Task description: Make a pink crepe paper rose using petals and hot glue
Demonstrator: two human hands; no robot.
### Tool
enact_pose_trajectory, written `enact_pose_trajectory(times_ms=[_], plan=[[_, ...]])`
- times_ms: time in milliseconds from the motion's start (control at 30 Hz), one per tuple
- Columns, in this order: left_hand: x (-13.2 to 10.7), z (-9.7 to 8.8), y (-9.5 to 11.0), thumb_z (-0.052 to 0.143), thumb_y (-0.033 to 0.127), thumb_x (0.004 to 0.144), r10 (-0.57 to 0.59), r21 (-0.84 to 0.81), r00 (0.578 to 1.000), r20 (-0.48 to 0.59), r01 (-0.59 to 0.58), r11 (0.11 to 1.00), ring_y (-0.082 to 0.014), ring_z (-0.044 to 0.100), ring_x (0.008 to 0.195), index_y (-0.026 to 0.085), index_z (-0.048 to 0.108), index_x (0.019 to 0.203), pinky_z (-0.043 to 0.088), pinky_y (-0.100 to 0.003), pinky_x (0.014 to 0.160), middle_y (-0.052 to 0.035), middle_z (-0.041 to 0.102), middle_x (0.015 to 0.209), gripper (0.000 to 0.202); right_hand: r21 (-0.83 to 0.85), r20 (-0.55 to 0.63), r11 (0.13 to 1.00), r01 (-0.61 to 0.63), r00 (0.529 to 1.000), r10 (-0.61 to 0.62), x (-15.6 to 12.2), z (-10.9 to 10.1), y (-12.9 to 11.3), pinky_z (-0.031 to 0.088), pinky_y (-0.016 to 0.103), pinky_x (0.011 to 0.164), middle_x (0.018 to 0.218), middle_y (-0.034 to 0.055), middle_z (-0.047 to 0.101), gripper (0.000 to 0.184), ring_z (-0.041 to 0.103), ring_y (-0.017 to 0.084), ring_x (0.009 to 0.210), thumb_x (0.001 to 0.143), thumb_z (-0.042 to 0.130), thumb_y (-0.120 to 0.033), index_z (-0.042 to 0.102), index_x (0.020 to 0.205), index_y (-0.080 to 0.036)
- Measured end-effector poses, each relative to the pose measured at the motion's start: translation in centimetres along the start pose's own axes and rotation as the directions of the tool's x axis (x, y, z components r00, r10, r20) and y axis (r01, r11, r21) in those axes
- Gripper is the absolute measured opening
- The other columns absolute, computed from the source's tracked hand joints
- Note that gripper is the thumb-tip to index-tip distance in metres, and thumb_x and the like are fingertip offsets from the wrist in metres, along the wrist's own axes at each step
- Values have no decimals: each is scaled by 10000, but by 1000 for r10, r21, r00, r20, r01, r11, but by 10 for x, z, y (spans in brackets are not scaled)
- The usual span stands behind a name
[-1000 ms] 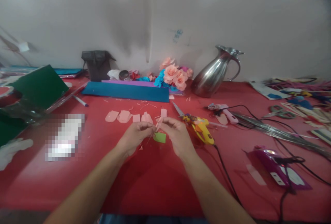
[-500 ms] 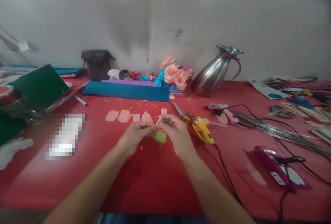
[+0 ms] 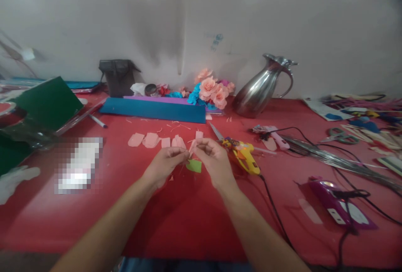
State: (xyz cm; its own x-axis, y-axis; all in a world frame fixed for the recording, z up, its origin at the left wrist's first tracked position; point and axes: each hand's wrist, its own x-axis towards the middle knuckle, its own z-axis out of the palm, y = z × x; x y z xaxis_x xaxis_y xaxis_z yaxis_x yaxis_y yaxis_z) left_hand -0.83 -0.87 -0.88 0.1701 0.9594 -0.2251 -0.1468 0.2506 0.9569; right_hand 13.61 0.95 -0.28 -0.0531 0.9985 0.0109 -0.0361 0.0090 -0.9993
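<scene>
Over the middle of the red table, my left hand (image 3: 165,164) and my right hand (image 3: 215,159) meet with fingertips pinched together. Between them is a small pink paper petal (image 3: 192,148), its lower end at my left fingertips and its side in my right fingers. The fingers partly hide it. Just below sits a light green paper piece (image 3: 194,166). Beyond my hands, several cut pink paper pieces (image 3: 151,140) lie in a row, with thin pink scraps around them. A yellow glue gun (image 3: 246,159) rests right of my right hand, beside pointed scissors (image 3: 216,131).
Behind lie a blue sheet (image 3: 153,110), pink paper roses (image 3: 209,87) and a leaning metal jug (image 3: 259,87). At right are wires (image 3: 326,159), green-handled scissors (image 3: 342,135), and a purple power strip (image 3: 341,203) with cords. Left are a pen (image 3: 98,121) and green sheets (image 3: 47,102).
Both hands stay almost in place, still pinching the pink petal. My right fingers have shifted very slightly on it. Nothing else on the table has moved.
</scene>
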Motion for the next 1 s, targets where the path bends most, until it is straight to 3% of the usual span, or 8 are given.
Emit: enact_pose_trajectory(times_ms=[467,733,1000], plan=[[-1,-2,2,695,299,678,-43,8,999,-13,43,999,-139,573,707,170,725,729,422,-258,711,-58,672,748,142,-94,29,995,29,999,-27,2,-3,2,436,275,637,708,-5,635,245,590,155,667,646,643,-224,624,889,-205],[-1,-3,3,704,281,667,-59,13,998,-30,59,998,-132,574,707,166,711,730,423,-262,709,-41,665,738,131,3,49,1000,-28,998,28,1,-3,1,457,290,681,736,-3,619,265,594,158,715,649,662,-246,613,907,-211],[-1,-3,3,730,314,652,-76,12,996,-37,77,997,-132,561,701,157,696,722,412,-262,699,-44,655,741,175,-10,32,1000,-11,999,11,0,-2,-1,460,295,694,737,-4,628,249,595,155,711,651,661,-237,620,896,-215]])
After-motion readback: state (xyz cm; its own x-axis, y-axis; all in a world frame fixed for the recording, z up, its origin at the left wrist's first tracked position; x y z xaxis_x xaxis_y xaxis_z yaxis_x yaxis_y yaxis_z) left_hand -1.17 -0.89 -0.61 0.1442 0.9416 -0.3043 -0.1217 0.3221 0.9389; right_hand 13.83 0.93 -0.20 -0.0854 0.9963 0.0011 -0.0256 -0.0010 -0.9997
